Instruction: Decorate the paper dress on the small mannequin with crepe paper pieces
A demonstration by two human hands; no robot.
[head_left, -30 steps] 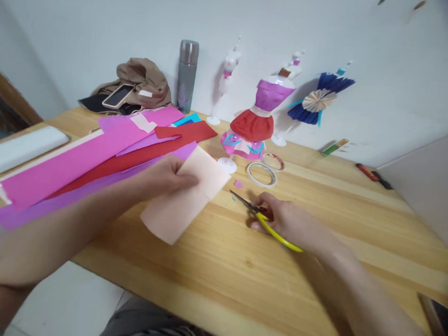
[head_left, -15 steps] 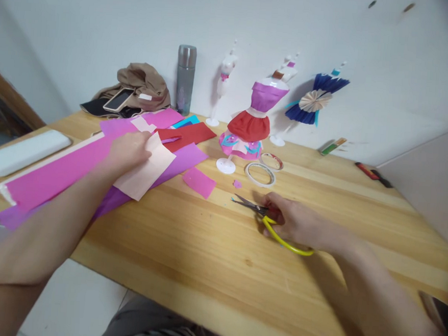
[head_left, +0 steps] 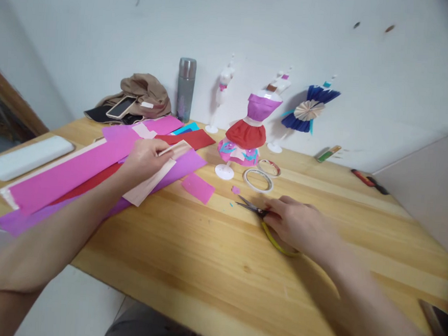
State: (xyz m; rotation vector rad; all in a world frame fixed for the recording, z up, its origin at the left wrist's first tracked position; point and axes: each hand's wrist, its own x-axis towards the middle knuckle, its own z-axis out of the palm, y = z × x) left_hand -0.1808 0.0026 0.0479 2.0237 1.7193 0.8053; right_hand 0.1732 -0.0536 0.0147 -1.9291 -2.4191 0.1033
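Observation:
My left hand (head_left: 148, 158) is closed on a sheet of pale peach crepe paper (head_left: 149, 184), which looks bent or folded under the fingers. Beneath it spread magenta paper (head_left: 73, 178), purple paper (head_left: 183, 166) and red paper (head_left: 195, 139). My right hand (head_left: 300, 224) grips yellow-handled scissors (head_left: 250, 206) low over the table, blades slightly apart. Close to the blade tips lie a small pink scrap (head_left: 236, 190) and a pink rectangle of paper (head_left: 198, 187). A small mannequin (head_left: 264, 108) in a purple top and red skirt stands just beyond.
Two tape rolls (head_left: 258, 180) lie beside the mannequin's base. Behind are a bare white mannequin (head_left: 225, 81), one in blue pleats (head_left: 308, 110) and a grey flask (head_left: 185, 88). A cap (head_left: 145, 93) with a phone (head_left: 121, 107), a white power bank (head_left: 29, 157) and a cutter (head_left: 369, 181) rest around.
My left hand has shifted right and lower, and the peach paper in it is now bent over. The scissors stay in my right hand, nearly in place. The view has tilted up slightly.

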